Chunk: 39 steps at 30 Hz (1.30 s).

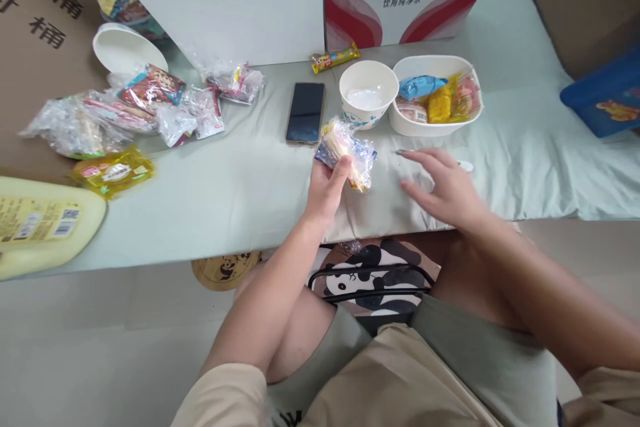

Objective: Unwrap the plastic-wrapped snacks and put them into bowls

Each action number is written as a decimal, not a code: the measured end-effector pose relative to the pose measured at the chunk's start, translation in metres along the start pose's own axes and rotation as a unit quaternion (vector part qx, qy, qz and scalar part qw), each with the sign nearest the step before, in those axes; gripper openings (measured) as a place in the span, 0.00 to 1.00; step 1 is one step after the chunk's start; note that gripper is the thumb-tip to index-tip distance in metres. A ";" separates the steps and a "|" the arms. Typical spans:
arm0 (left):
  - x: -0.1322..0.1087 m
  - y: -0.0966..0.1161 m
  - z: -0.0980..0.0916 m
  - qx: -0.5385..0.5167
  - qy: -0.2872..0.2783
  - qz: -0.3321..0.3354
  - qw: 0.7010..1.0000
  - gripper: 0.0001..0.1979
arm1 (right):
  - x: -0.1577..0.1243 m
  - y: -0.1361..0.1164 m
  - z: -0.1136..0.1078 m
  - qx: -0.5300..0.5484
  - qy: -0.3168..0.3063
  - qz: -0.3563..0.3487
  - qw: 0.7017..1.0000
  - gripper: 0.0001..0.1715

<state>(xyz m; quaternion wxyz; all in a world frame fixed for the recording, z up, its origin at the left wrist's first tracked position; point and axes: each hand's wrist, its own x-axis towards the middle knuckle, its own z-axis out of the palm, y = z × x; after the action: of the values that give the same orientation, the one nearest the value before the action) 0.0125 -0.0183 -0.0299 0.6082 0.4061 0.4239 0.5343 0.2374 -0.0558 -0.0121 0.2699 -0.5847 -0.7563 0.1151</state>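
My left hand (327, 190) is closed around a clear plastic-wrapped snack packet (345, 150), pale yellow inside with blue printing, held up in front of a white paper cup (369, 83). Crumpled clear plastic lies inside the cup. To the right, my right hand (443, 190) hovers with its fingers apart and nothing in them, slightly blurred. Beyond it stands a white oval tub (435, 128) with a blue packet (421, 87) and a yellow packet (443, 103) in it. A small white object (466, 165), partly covered by the hand, lies on the cloth.
A dark phone (305, 112) lies left of the cup, with a yellow snack stick (336, 58) behind. Wrapped snacks (153, 90) heap at left, near a pale yellow bottle (50, 223). White boxes (250, 0) stand at the back; a blue container (607, 93) is at right.
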 end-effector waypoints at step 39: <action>0.015 0.030 -0.058 0.291 0.067 0.004 0.954 0.11 | 0.002 -0.017 0.034 -0.066 -0.008 -0.192 0.979 0.19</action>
<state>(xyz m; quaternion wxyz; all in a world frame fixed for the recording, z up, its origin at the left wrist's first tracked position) -0.0512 0.0024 -0.0208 0.4314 0.5307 0.5993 0.4161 0.2046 -0.0542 -0.0318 0.2413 -0.4445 -0.8625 0.0160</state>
